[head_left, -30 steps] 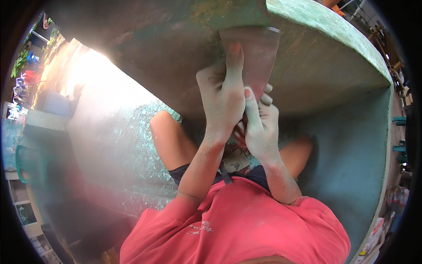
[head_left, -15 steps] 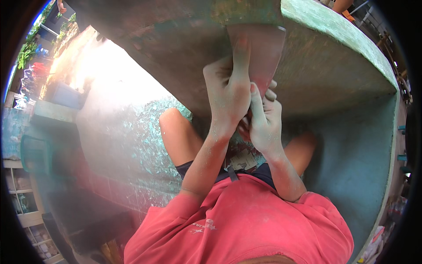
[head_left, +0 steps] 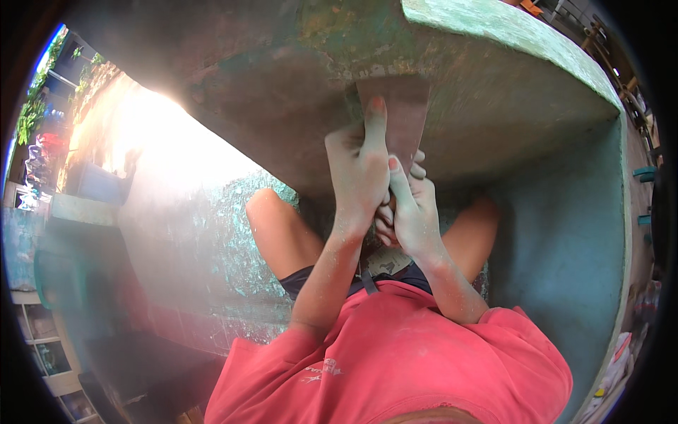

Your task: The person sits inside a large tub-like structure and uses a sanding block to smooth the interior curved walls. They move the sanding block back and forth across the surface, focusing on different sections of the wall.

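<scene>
A wide, dull metal scraper blade [head_left: 405, 102] has its broad edge against the grimy greenish underside of a concrete slab [head_left: 261, 92]. My left hand [head_left: 357, 177] is closed round the scraper, its thumb stretched up along the blade. Just right and a little lower, my right hand [head_left: 417, 208] grips the scraper too, thumb on the narrow part and fingers curled round it. The handle is mostly hidden by both hands, which are coated in pale dust. Small pale scraped marks show along the blade's edge.
A curved wall [head_left: 558, 275] encloses my right side; flaking turquoise paint [head_left: 247, 219] covers the surface by my left knee. The slab's pale green rim [head_left: 494, 25] curves overhead. Green chairs [head_left: 643, 174] stand outside at right, a paned cabinet [head_left: 46, 339] at left. My knees are bent beneath the slab.
Since half a second ago the scraper and both hands have moved lower in the view and slightly left, uncovering pale marks on the slab above the blade. The grip is the same.
</scene>
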Motion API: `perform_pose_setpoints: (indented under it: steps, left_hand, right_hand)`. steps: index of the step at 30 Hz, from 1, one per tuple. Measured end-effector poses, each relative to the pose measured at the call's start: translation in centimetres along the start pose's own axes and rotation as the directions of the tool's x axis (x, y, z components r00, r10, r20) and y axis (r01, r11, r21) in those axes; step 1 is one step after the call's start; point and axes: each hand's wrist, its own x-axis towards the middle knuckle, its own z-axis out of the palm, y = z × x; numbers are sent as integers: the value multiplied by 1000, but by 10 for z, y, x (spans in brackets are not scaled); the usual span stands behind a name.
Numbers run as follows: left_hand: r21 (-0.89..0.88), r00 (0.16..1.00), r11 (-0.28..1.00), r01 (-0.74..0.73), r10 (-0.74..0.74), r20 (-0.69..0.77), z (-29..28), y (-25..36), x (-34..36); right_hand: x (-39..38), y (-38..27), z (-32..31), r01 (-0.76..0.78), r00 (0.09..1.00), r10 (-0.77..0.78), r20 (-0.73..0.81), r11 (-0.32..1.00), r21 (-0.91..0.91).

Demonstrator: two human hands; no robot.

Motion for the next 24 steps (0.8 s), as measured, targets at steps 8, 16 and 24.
perform_pose_setpoints:
  steps: [8, 16, 24]
  left_hand:
    - [-45, 997, 996, -81, 81, 12, 14, 25, 5]
    - [-41, 998, 997, -66, 66, 5, 7, -3, 5]
    - [-51, 999, 998, -40, 40, -4, 2, -33, 8]
  right_hand:
    - [8, -13, 1, 138, 990, -138, 13, 989, -45]
    - [7, 0, -6, 136, 990, -138, -21, 987, -87]
    - [4, 12, -12, 94, 991, -102, -90, 992, -87]
